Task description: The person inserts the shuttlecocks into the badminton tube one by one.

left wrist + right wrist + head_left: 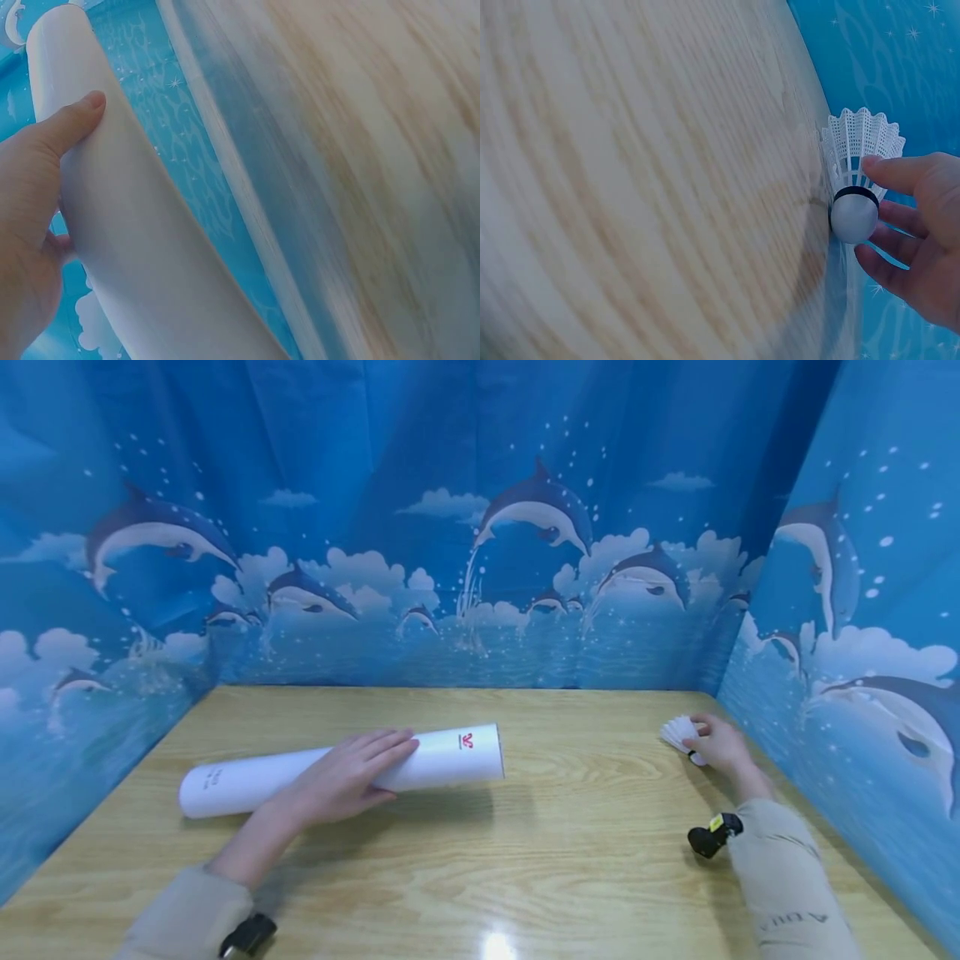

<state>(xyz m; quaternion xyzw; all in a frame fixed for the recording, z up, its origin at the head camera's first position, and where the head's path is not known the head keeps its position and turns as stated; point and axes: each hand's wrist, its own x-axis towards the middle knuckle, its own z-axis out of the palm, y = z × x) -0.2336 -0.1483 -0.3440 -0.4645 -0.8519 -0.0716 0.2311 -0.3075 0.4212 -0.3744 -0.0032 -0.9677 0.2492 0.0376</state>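
Observation:
My left hand (348, 777) lies over the middle of a long white cylindrical tube (450, 757) and grips it, thumb along the near side. A red logo marks the tube's right end, which sits higher than the left end and casts a shadow on the table. In the left wrist view, the thumb presses on the smooth white tube (142, 202). At the far right, my right hand (723, 745) pinches a white shuttlecock (678, 732). The right wrist view shows the thumb on the netted skirt of the shuttlecock (855, 214), its rounded base with a black band, and fingers behind.
A light wood-grain table (570, 827) lies under both hands. Blue curtains (420, 460) printed with dolphins stand along its back and sides, the right one close beside my right arm. A black wrist camera (712, 835) is strapped at the right sleeve.

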